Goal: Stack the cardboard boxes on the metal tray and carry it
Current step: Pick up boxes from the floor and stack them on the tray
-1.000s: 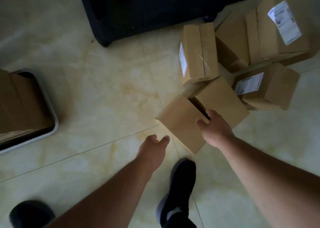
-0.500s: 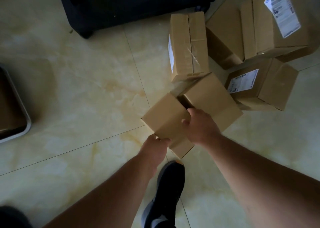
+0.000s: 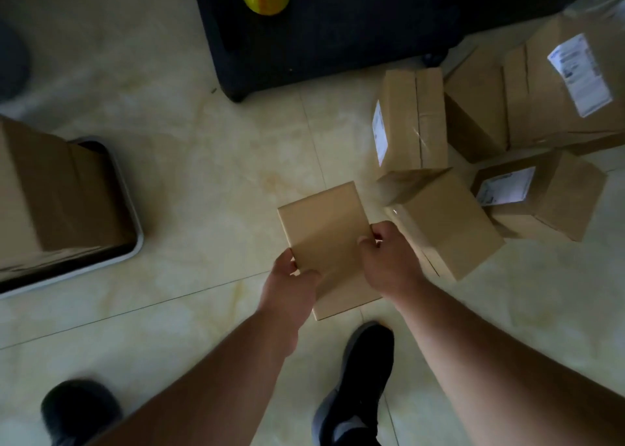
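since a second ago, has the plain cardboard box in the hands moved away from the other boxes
Yes. The plain brown cardboard box has come left, clear of the neighbouring unlabelled box it touched, gripped by both hands.

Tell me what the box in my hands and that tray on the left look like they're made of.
The held box: plain brown cardboard, matte, with crisp folded edges. The tray: probably metal, judging by its pale, smooth, slightly shiny rolled rim; dim light leaves the finish uncertain.

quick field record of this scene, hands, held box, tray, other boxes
left hand: grips the held box's near-left edge
right hand: grips its right edge
held box: plain cardboard, between both hands, above the floor
metal tray: on the floor, far left, one large box on it
loose boxes: cluster on the floor at right, some with white labels
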A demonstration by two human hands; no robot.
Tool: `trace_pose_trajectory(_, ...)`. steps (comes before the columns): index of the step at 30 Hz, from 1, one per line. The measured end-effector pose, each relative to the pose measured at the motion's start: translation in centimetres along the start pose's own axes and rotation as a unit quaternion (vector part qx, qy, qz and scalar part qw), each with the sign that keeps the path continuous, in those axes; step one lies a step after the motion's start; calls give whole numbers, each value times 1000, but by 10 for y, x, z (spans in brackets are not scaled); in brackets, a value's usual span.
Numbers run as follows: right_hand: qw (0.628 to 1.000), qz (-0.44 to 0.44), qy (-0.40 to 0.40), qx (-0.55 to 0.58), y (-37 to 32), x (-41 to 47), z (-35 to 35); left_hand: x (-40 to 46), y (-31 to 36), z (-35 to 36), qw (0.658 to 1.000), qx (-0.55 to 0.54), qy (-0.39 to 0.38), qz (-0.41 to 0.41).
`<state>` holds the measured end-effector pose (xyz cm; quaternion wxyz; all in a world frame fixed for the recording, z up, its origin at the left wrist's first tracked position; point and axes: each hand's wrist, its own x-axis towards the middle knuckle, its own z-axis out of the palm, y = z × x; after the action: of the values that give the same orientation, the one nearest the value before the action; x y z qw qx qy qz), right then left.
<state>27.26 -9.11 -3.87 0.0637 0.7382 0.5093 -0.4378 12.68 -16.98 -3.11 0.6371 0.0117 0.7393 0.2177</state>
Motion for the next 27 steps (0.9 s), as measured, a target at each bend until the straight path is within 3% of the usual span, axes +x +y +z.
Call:
trace_pose_trajectory(8,998,-31,-2,46,-107,-56,17,-53,44,-96,994,-74,38,76)
trace_pose_trajectory(17,992,-107,12,72,-224,-155,42,-113,78,-242,979,-38,63,192)
trace_pose_trajectory(27,983,-159,-17,93,-333,-255,117,-164,74,-406,968,-31,129,214)
